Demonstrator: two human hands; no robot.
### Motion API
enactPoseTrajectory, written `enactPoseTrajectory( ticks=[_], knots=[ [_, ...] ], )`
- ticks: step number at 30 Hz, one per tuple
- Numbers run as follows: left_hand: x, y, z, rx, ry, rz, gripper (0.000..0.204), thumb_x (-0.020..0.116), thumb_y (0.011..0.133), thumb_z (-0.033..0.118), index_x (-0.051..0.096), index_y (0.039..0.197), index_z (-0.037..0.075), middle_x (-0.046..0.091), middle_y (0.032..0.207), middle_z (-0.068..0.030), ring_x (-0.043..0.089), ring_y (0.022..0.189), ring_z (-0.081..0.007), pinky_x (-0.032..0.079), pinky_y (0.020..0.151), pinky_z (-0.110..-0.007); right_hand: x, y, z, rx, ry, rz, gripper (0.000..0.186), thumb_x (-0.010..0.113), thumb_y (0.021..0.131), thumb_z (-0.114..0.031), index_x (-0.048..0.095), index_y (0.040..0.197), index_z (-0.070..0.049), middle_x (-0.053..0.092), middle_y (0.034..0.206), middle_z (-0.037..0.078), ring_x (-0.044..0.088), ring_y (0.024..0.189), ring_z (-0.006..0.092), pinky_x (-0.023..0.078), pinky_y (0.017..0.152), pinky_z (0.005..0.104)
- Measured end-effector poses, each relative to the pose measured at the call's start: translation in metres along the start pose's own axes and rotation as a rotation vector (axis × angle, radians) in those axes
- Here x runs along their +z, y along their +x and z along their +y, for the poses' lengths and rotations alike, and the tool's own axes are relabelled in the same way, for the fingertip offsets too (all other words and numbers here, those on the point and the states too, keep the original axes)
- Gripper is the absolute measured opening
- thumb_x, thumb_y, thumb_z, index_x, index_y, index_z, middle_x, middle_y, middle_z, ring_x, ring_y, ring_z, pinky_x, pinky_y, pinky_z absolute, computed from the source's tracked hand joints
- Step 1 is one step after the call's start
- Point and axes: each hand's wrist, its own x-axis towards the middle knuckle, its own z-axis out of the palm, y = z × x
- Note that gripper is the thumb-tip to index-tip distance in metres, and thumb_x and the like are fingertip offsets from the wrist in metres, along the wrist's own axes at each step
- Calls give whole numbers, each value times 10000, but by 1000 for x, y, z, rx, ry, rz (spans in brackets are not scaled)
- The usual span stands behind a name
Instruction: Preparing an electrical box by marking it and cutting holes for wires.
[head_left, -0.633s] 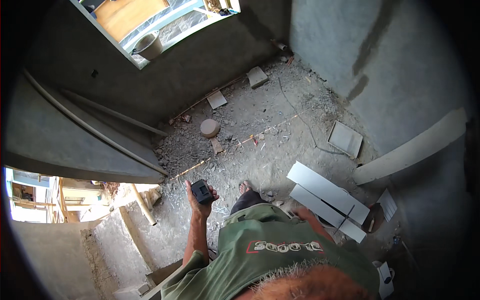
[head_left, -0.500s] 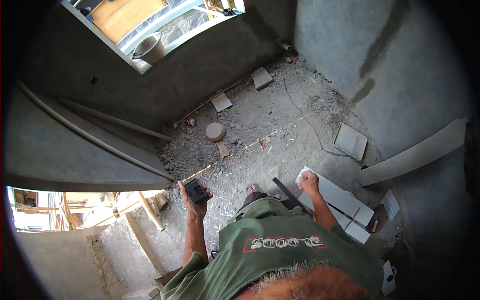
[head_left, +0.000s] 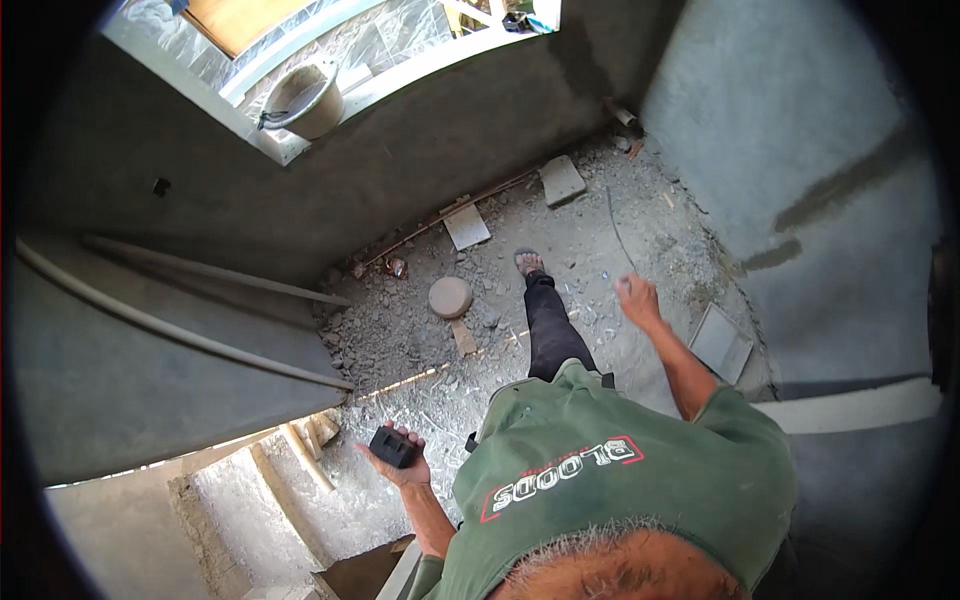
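My left hand (head_left: 411, 470), low and left of my body, is closed around a black boxy block (head_left: 394, 447) with a recessed face. Its fingers wrap the far side of the block. Out to the right, my right hand (head_left: 638, 302) is curled closed above the dusty floor. Whatever its fingers hold, if anything, is hidden. A thin dark cable (head_left: 618, 228) lies on the floor just beyond that hand. My foot in a sandal (head_left: 530, 262) is planted ahead on the rubble, between the two hands.
A round grey block (head_left: 450, 297), a pale tile (head_left: 466, 228) and a square slab (head_left: 562, 181) lie on the rubble ahead. A shallow tray (head_left: 721, 342) is by the right wall. A bucket (head_left: 303, 103) stands on the window sill; a long pipe (head_left: 180, 322) leans at left.
I have stepped forward, with one leg now stretched ahead. My right hand has moved away from the white panels toward the cable. The black block stays in my left hand, now lower.
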Motion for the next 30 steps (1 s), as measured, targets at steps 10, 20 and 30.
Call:
enactPoseTrajectory(
  ticks=[10, 20, 30],
  knots=[
    [188, 99, -32, 147, -196, 272, 750, 425, 875, 757, 633, 955, 41, 601, 670, -59, 564, 556, -182, 476, 498, -309, -16, 545, -157, -511, 33, 273, 295, 628, 899, -264, 584, 1128, -84, 681, 920, 236, 654, 890, 435, 530, 762, 506],
    [262, 112, -40, 224, -147, 546, 743, 482, 854, 751, 617, 934, 25, 592, 671, -48, 553, 544, -172, 479, 488, -277, 33, 739, -197, -130, -382, -144, 325, 528, 877, -130, 582, 1178, -19, 650, 1125, 271, 634, 1088, 415, 520, 889, 501],
    [308, 148, -49, 221, -90, 625, 721, 474, 859, 751, 614, 906, 46, 596, 726, -28, 530, 561, -172, 448, 507, -290, 59, 688, -209, -461, -188, -122, 271, 549, 909, -258, 629, 991, -12, 684, 922, 264, 670, 893, 455, 534, 798, 512]
  ],
)
